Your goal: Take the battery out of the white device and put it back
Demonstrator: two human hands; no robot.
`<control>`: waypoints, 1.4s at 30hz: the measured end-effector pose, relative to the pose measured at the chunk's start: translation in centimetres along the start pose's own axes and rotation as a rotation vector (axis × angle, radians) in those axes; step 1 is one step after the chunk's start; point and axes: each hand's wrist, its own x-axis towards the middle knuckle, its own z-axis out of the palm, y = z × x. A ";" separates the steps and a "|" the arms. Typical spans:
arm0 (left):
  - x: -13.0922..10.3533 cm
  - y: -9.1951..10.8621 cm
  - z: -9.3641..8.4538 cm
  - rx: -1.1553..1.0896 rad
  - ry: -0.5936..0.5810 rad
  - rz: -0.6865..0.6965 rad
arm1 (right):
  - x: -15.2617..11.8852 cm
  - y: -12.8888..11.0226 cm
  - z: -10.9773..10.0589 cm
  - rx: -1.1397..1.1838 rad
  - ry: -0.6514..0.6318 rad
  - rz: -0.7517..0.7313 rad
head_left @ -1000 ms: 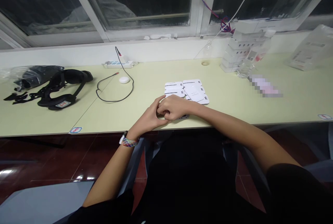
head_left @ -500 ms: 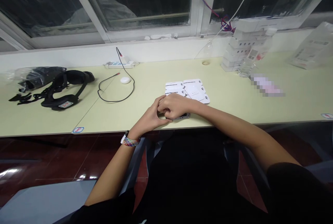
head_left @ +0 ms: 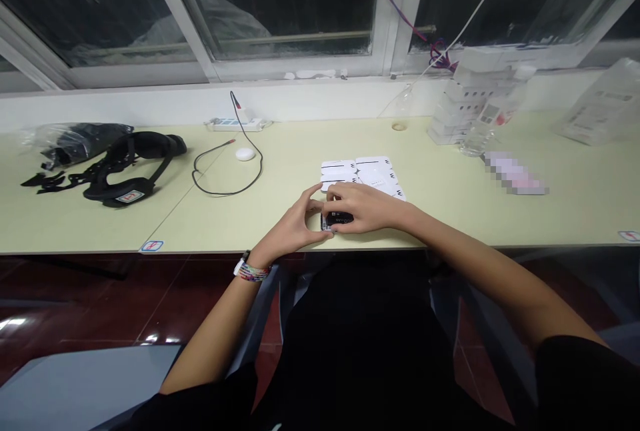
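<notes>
On the table's near edge lies a small flat block [head_left: 340, 217] with a black printed face and a white, finely marked left end; it looks like a battery pack, though its exact kind is unclear. My left hand [head_left: 295, 223] curves round its left end, thumb along the near side and fingers at the far side. From the right, my right hand [head_left: 367, 207] bends over the block, thumb at the near side and fingertips on the top and far side, covering its right part. Just beyond the hands lie white cards with black lines [head_left: 367, 171], partly hidden by my right hand.
At the left are a black headset [head_left: 133, 167] and a bagged black item [head_left: 85, 141]. A black cable [head_left: 227, 193] loops round a white round case [head_left: 245, 154], before a power strip [head_left: 237, 125]. White boxes [head_left: 460, 107], a bottle [head_left: 483, 124] and a plastic bag [head_left: 603, 104] stand right.
My right hand has opened from a fist-like curl and shifted slightly right, baring the block's black face. My left fingers have spread a little. The view has tilted slightly.
</notes>
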 end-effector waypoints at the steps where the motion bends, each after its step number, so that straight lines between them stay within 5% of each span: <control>1: 0.0 0.0 0.0 -0.006 0.001 -0.002 | -0.1 -0.2 -0.3 -0.006 0.018 0.001; 9: 0.1 -0.5 -0.1 -0.005 -0.036 0.044 | -5.5 -0.3 -3.7 0.148 0.199 0.208; 15: 0.0 -0.5 -0.5 0.134 -0.052 0.070 | -9.5 0.9 -2.8 0.178 0.272 0.284; 42: 0.0 -1.1 -0.3 0.132 -0.021 0.139 | -11.7 1.0 -2.2 0.161 0.292 0.359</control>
